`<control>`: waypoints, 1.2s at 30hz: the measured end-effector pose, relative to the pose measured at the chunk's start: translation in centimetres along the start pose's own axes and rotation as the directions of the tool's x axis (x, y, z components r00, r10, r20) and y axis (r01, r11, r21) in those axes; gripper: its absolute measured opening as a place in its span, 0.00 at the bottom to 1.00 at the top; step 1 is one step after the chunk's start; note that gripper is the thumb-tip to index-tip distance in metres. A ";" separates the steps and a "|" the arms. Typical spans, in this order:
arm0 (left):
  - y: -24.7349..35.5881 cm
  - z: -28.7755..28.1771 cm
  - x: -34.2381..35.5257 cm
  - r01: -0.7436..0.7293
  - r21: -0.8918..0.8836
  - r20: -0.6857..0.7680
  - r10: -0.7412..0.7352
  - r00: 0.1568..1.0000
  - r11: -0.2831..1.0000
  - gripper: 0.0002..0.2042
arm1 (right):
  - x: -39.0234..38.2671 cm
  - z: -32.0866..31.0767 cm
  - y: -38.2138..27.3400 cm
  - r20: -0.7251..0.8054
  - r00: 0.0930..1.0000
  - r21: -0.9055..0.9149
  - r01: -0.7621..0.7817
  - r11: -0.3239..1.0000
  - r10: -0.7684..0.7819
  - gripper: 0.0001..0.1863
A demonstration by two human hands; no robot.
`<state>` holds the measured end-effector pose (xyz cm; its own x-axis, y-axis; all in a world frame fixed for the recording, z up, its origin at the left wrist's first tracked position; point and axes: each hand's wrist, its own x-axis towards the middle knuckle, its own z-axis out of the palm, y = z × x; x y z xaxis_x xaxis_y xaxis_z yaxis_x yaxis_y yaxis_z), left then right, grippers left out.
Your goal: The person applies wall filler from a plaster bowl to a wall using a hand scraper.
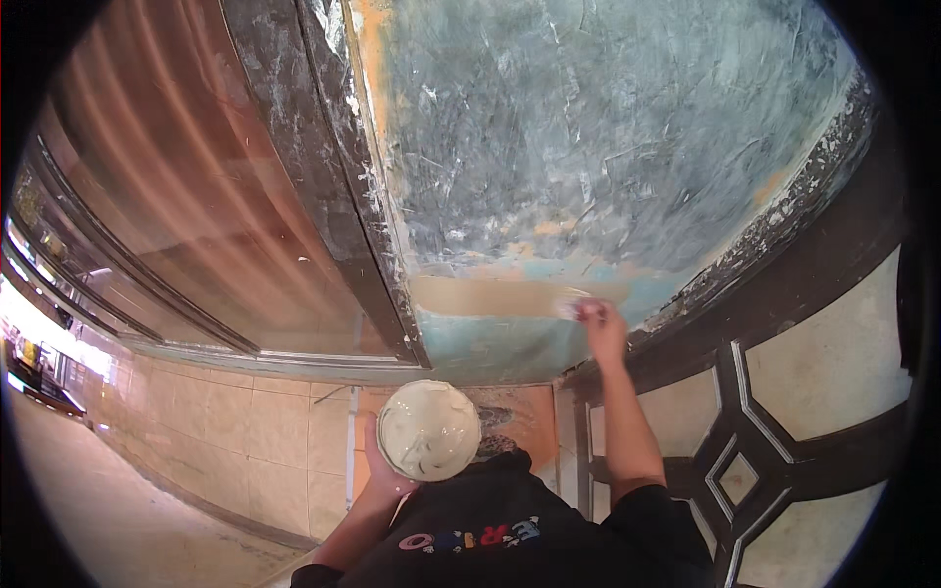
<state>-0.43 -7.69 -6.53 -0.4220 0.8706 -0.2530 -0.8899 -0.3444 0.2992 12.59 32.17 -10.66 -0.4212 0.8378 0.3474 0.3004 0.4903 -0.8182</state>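
In the crook of my left hand [380, 468] rests a round tub [428, 431] filled to the rim with glossy cream-coloured paste. My fingers wrap round its left side and underside. Out at the wall, my right hand [604, 331] is closed round a small flat spreader [570, 307], blurred by motion, its pale blade against the surface. Left of the blade runs a smooth horizontal beige band of spread paste [480, 296]. It lies on the lower part of the scraped blue-green wall [569, 127], just above a bare turquoise strip.
A dark-framed window with a reddish-brown curtain [196, 186] stands on the left, its frame [333, 167] flecked with white. To the right is a dark door with pale panels [823, 343]. Beige tiles [265, 421] cover the low wall at left.
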 end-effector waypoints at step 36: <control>-0.5 2.7 1.6 -0.471 0.626 0.453 0.202 0.868 0.621 0.43 | -3.1 -1.7 0.3 0.065 0.996 -0.015 0.055 0.998 -0.054 0.10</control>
<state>-0.21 -5.16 -4.58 -0.4678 0.8454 0.2578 -0.2454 -0.4045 0.8810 15.48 30.14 -11.23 -0.4915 0.7929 0.3602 0.2899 0.5390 -0.7909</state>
